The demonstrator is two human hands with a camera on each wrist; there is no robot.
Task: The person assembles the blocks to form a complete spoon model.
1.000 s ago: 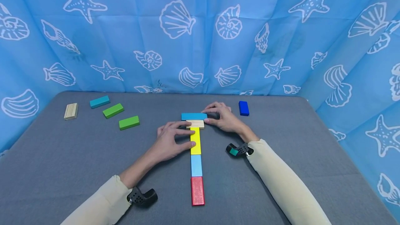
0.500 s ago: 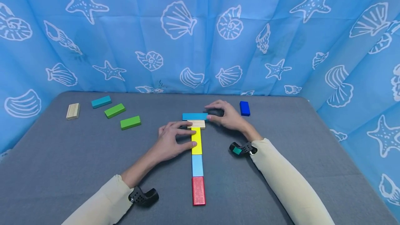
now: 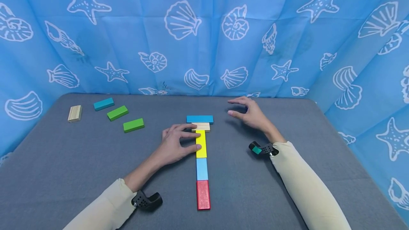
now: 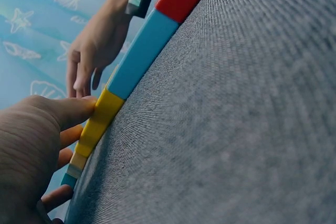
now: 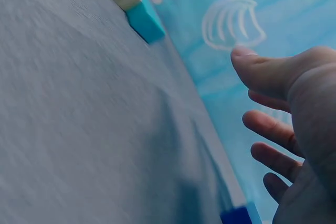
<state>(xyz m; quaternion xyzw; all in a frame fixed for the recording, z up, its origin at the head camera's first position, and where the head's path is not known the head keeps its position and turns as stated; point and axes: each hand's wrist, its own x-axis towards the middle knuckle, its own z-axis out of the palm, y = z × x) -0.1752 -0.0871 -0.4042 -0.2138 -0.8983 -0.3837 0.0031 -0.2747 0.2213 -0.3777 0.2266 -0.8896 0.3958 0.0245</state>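
Down the middle of the table runs a column of blocks: red [image 3: 203, 195], light blue [image 3: 202, 169] and yellow [image 3: 202, 142]. Above them lie a plain wooden block [image 3: 204, 127] and a blue block [image 3: 200, 119], both crosswise. My left hand [image 3: 174, 144] rests from the left with its thumb and fingertips on the yellow block and at the wooden one. To the right of the column my right hand [image 3: 254, 116] is raised, fingers spread, holding nothing. A dark blue block [image 5: 237, 216] is near it, mostly hidden behind the hand in the head view.
At the back left lie another wooden block [image 3: 75, 113], a teal block [image 3: 103, 104] and two green blocks [image 3: 117, 113]. The grey cloth-covered table [image 3: 271, 194] ends at a blue shell-print curtain [image 3: 204, 38].
My right hand has let go of the blue crosswise block and moved right, toward the dark blue block. The left hand stays in place, and the column keeps its shape.
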